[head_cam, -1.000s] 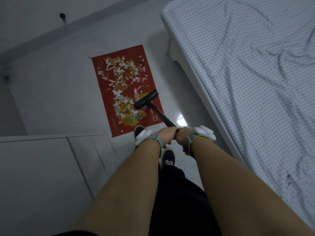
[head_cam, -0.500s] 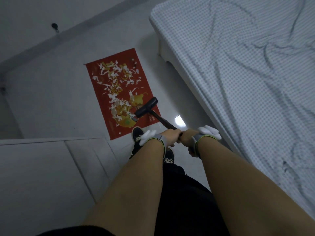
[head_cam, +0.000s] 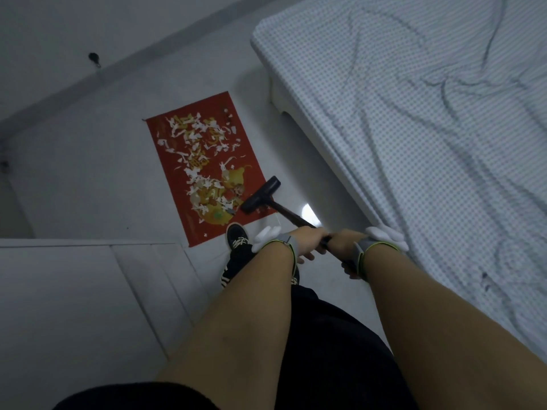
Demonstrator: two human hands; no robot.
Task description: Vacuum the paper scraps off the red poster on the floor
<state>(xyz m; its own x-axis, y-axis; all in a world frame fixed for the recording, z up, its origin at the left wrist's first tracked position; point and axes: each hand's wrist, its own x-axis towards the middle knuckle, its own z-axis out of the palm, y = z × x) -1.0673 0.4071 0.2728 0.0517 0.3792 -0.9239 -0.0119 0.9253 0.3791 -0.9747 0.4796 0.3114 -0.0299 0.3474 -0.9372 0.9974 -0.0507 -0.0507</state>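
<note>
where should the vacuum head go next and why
Probably push the vacuum head forward and to the left across the red poster. It sits at the poster's near right edge, while most paper scraps lie farther up and left of it. Both the left hand and right hand grip the wand, so a push is ready.

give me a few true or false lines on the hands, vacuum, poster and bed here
1. Both hands, left hand and right hand, grip the vacuum wand. True.
2. The vacuum head sits at the poster's far end. False: it is at the near right edge of the poster.
3. The poster is clear of scraps. False: white scraps litter most of it.
4. The bed is to the right of the poster. True.
5. A shoe is by the poster's near edge. True.
</note>
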